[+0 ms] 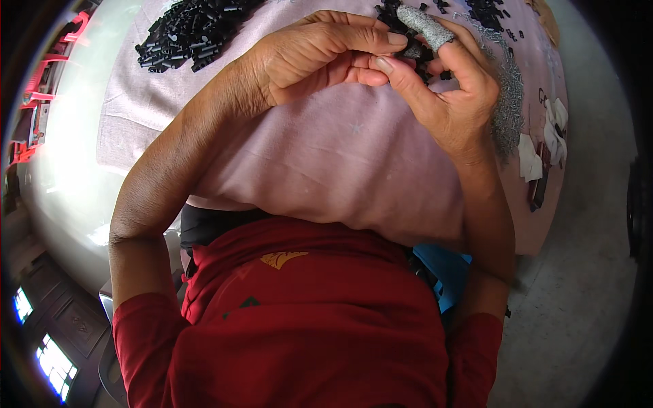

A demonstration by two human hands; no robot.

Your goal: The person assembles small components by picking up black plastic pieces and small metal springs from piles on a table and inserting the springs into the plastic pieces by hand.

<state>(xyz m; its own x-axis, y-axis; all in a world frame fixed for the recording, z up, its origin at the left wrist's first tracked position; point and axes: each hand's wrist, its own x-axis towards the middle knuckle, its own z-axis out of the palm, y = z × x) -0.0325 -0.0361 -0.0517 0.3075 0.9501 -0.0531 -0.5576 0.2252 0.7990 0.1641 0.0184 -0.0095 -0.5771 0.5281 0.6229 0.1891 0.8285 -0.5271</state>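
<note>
My left hand is closed, its thumb and fingertips pressed together above the cloth-covered table. Facing it, my right hand is also closed, with thumb and fingers curled inward. A grey wrap covers one of its fingers. Between the fingertips of both hands is a small black plastic part; its exact shape is partly hidden by the fingers. More black pieces lie just behind the hands, so the edges of the held one are hard to make out.
A heap of black plastic parts lies at the far left of the pink cloth. Loose black pieces are scattered at the far right. Beside my right wrist spreads a pile of tiny silvery pieces, near a white crumpled item.
</note>
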